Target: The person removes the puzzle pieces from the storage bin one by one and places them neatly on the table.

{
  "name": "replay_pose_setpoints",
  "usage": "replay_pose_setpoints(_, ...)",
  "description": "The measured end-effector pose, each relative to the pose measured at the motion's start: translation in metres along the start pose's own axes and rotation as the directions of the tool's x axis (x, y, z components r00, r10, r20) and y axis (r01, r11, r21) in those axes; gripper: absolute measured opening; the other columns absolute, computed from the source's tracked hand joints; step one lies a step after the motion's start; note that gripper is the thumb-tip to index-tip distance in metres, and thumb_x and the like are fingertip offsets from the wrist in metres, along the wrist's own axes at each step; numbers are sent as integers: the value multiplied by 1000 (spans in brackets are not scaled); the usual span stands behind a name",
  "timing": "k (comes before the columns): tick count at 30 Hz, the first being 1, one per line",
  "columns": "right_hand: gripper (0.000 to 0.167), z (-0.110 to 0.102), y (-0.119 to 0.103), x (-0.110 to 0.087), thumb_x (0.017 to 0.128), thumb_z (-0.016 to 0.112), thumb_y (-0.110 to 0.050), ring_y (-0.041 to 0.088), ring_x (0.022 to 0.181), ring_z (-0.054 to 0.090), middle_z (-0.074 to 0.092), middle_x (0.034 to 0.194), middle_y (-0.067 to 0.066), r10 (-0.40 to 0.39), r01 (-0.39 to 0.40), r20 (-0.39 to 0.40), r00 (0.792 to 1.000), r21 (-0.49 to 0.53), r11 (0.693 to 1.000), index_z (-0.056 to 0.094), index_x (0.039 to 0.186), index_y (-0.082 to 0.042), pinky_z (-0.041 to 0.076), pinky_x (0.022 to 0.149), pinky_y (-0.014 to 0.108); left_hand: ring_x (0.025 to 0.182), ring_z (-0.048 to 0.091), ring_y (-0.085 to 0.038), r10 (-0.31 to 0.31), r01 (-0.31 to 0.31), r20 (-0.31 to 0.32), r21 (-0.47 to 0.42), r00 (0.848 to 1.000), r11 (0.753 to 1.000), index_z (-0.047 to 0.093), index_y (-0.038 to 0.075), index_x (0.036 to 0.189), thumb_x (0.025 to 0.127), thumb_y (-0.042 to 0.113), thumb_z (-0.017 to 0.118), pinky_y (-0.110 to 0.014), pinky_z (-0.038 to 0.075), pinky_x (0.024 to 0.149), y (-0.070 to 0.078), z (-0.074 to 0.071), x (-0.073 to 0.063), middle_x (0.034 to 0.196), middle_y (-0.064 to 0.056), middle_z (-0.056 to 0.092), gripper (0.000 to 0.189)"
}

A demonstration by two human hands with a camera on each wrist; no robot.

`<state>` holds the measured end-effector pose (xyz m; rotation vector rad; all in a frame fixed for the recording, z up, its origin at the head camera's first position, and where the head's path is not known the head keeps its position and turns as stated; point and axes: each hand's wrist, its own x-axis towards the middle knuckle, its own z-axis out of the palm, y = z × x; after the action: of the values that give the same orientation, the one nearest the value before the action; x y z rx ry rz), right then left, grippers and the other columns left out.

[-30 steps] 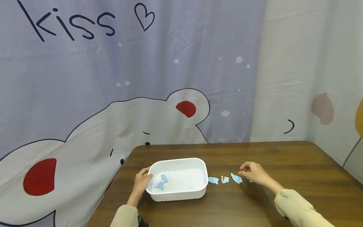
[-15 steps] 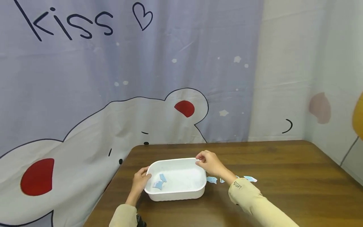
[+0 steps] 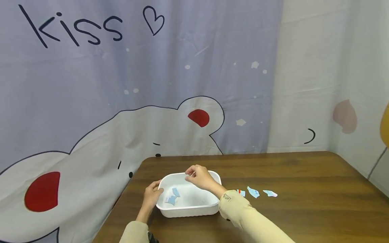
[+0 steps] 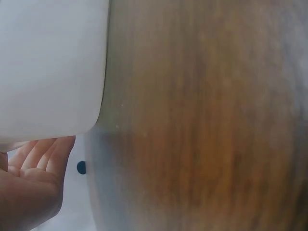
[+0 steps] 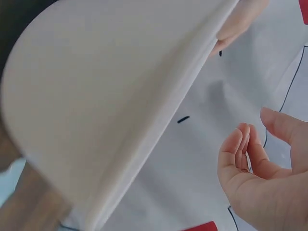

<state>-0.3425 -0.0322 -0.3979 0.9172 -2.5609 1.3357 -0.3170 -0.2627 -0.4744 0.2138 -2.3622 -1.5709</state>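
My left hand grips the left end of a white plastic basin, its thumb over the rim. In the left wrist view that hand's fingers lie against the basin's outside. My right hand hovers above the basin's back middle, with nothing seen in it. The right wrist view shows its thumb apart from the bent fingertips. Two torn light-blue paper pieces, a lower scrap and an upper scrap, lie inside the basin at the left.
Right of the basin, torn pieces lie in a row on the wooden table: a red-marked scrap, a middle scrap and a right-hand scrap. My right forearm covers the row's left end. A printed curtain hangs behind.
From beside the scraps on the right, my right hand has swept left past the basin's right rim to above its inside. The left hand and the basin have stayed in place.
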Motion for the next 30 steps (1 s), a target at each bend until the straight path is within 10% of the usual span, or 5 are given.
replay_pose_setpoints(6,25,20,0,8,82,70,-8,22,84,65,69,94,16,83,-83,18,996,46,995,67,102,6,52,73,27,83,71,-24,68,-68,0,-56,998,996,61,-7,122,83,4,58,-32,58,64,-11,0,-4,106,-34,68,40)
replay_pose_setpoints(15,25,45,-6,29,76,73,-4,27,87,68,72,95,18,312,-310,5,950,128,942,70,98,8,57,78,36,96,70,-36,-29,29,6,3,1000,1000,55,-9,129,87,1,56,-37,59,73,-8,0,-3,117,-35,63,43)
replay_pose_setpoints(30,15,68,11,43,79,73,-5,16,81,63,73,91,13,289,-293,61,955,83,952,73,92,2,53,74,27,99,70,-34,-27,27,-8,0,1000,1000,56,-7,129,88,2,56,-35,58,75,-3,2,3,118,-34,63,42)
